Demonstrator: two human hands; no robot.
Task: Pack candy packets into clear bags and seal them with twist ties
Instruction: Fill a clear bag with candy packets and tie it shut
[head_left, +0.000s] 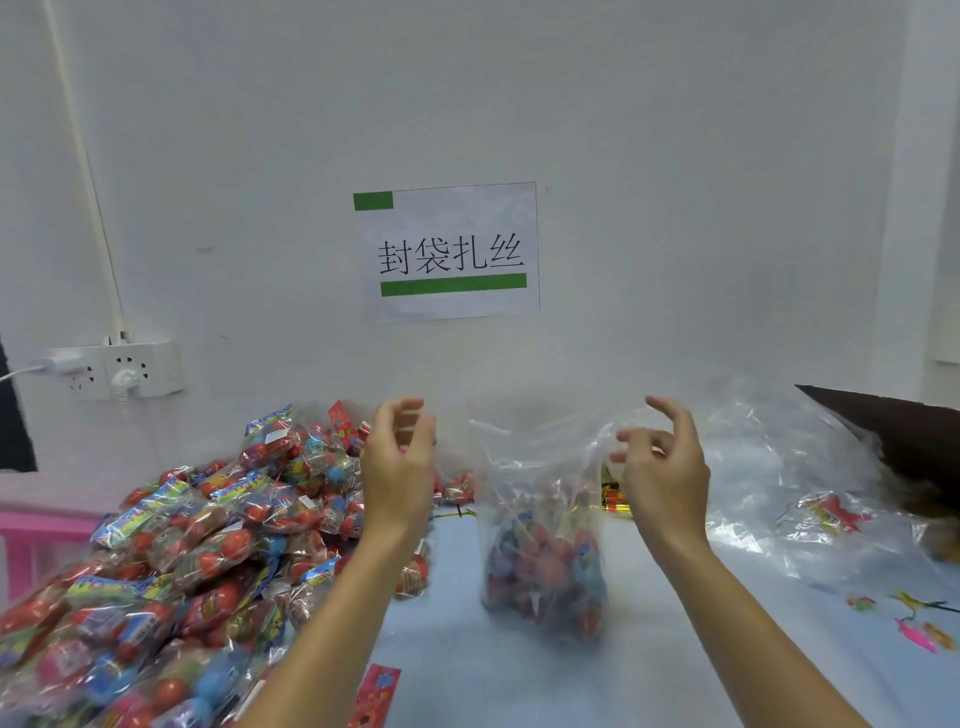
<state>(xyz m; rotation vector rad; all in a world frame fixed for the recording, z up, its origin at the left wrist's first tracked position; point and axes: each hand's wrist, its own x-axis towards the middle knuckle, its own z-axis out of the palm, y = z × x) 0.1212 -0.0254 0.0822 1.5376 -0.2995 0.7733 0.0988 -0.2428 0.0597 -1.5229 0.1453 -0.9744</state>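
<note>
Clear bag (543, 519) half-filled with candy packets upright on bench (675, 649), left hand (397, 467) and right hand (665, 467) flanking it, each grip spread, empty, packet pile (182, 545) left

Clear bag (543, 525) between the hands: thin glossy plastic, crinkled. Candy packets (208, 525) shiny film. Tabletop (649, 649) matt cloth.

We see both hands, left hand (397, 462) and right hand (667, 467), raised with fingers spread beside the upright filled clear bag (543, 551); candy pile (171, 561) at nine o'clock.
</note>
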